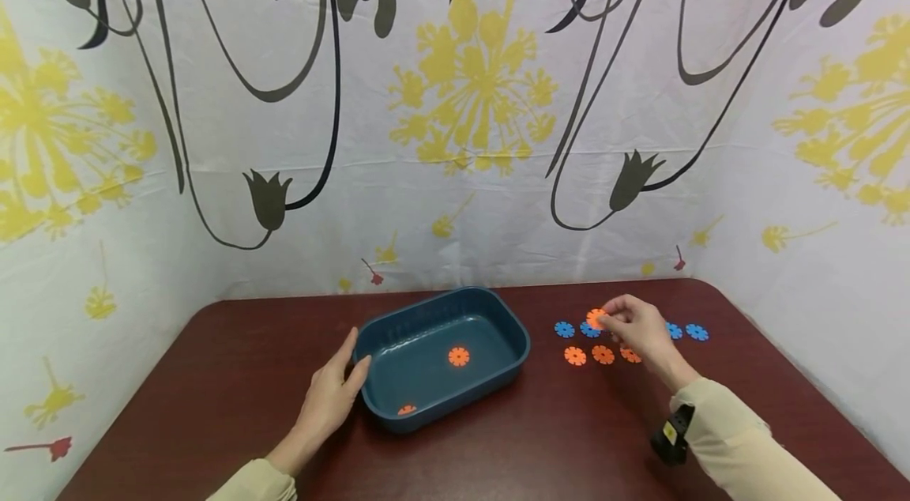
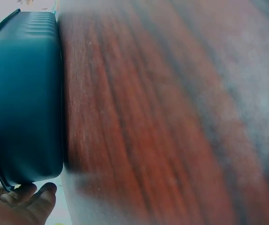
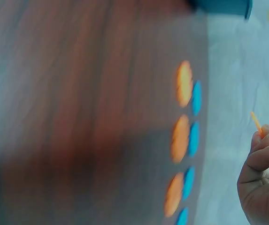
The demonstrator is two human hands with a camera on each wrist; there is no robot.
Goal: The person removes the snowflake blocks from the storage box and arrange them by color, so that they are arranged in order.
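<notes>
A dark blue rectangular tray point(image 1: 442, 404) sits on the table, with my left hand point(image 1: 329, 392) gripping its left end, thumb over the rim. In the left wrist view, fingers point(image 2: 42, 201) curl against the wall of the tray point(image 2: 24, 98). Inside it lie two orange notched discs, one mid-floor point(image 1: 458, 357) and one partly hidden by the near wall point(image 1: 407, 410). My right hand point(image 1: 638, 327) pinches another orange disc point(image 1: 596, 318) between thumb and fingertips, raised over the disc rows. The right wrist view shows that held disc point(image 3: 256, 122) edge-on.
Right of the tray, a row of orange discs point(image 1: 603, 355) lies in front of a row of blue discs point(image 1: 565, 329), partly covered by my right hand. Dark reddish-brown table point(image 1: 540, 438) surrounds them. A patterned cloth point(image 1: 455, 240) hangs behind and on both sides.
</notes>
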